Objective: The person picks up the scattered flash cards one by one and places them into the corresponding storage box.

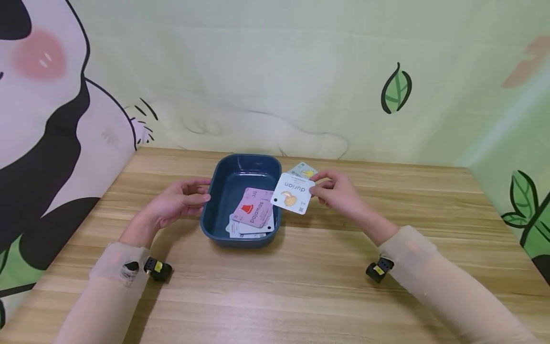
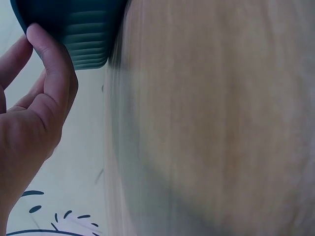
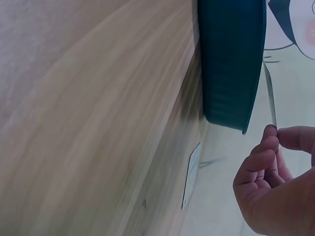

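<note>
My right hand (image 1: 337,193) pinches a white durian card (image 1: 293,193) between thumb and fingers, raised over the right rim of a dark blue bin (image 1: 206,224). In the right wrist view this card (image 3: 270,93) shows edge-on. Partly covered by it in the head view, a pale card with a yellow picture (image 1: 302,169) lies beside the bin. Inside the bin, a pink pajamas card (image 1: 253,210) rests on several others, some white. My left hand (image 1: 178,203) touches the bin's left side with its fingertips, the fingers loosely bent.
The bin stands on a wood-grain table (image 1: 266,296), toward its far edge. Behind it rises a pale green backdrop (image 1: 258,71) printed with a panda and leaves. Each wrist carries a small black camera (image 1: 160,271) on its sleeve.
</note>
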Action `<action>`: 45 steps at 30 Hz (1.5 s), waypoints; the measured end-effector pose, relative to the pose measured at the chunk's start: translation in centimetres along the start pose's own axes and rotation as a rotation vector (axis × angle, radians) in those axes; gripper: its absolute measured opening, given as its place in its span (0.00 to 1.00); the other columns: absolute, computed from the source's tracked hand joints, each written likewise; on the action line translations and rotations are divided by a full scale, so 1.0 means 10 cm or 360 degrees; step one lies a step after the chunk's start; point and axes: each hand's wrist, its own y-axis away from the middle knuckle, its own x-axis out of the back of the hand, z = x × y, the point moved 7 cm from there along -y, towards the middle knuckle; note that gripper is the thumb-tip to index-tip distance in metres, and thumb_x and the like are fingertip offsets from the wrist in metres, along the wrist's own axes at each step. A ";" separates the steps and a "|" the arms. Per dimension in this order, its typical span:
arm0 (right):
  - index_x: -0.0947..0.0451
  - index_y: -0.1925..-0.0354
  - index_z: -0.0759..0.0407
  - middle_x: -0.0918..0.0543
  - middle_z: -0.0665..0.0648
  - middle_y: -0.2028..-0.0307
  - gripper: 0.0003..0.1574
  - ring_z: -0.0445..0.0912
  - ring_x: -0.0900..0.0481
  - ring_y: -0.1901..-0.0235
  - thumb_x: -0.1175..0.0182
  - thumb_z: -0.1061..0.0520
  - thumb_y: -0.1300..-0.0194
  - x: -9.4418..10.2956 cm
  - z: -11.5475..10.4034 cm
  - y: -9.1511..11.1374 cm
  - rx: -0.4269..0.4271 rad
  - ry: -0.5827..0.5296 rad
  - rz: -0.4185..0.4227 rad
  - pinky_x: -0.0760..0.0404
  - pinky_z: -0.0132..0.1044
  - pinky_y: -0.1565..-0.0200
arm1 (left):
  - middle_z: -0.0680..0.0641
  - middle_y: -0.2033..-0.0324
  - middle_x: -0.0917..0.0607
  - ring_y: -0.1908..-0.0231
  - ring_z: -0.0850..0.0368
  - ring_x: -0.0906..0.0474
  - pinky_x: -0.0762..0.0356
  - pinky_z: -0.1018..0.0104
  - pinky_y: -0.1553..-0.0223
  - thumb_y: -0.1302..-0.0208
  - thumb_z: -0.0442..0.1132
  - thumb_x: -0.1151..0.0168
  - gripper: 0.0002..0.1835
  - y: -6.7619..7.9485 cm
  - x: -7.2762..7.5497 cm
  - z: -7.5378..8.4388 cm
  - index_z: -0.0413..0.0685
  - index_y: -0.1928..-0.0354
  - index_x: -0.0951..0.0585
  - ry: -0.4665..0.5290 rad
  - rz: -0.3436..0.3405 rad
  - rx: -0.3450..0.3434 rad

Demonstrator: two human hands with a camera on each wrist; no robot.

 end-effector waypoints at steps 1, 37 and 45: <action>0.26 0.43 0.68 0.15 0.65 0.62 0.19 0.51 0.27 0.71 0.38 0.62 0.29 -0.02 -0.01 0.00 0.0007 -0.0001 -0.0003 0.34 0.30 0.74 | 0.37 0.44 0.28 0.58 0.56 0.18 0.16 0.63 0.51 0.26 0.27 0.42 0.32 0.00 0.00 0.00 0.34 0.24 0.39 -0.0003 0.0000 -0.0001; 0.20 0.48 0.66 0.15 0.60 0.61 0.17 0.50 0.21 0.64 0.33 0.58 0.31 -0.45 -0.16 -0.11 0.0190 0.0329 -0.0012 0.23 0.37 0.65 | 0.38 0.44 0.29 0.58 0.57 0.18 0.17 0.63 0.51 0.25 0.28 0.43 0.32 0.01 0.01 -0.02 0.35 0.24 0.40 -0.0012 0.0004 0.0013; 0.22 0.47 0.70 0.14 0.63 0.62 0.19 0.48 0.21 0.71 0.34 0.61 0.32 -0.31 0.00 -0.19 0.0117 0.0371 0.0012 0.25 0.32 0.74 | 0.38 0.45 0.28 0.58 0.56 0.18 0.17 0.63 0.51 0.25 0.29 0.42 0.32 0.00 0.00 0.00 0.35 0.24 0.39 -0.0011 0.0006 0.0008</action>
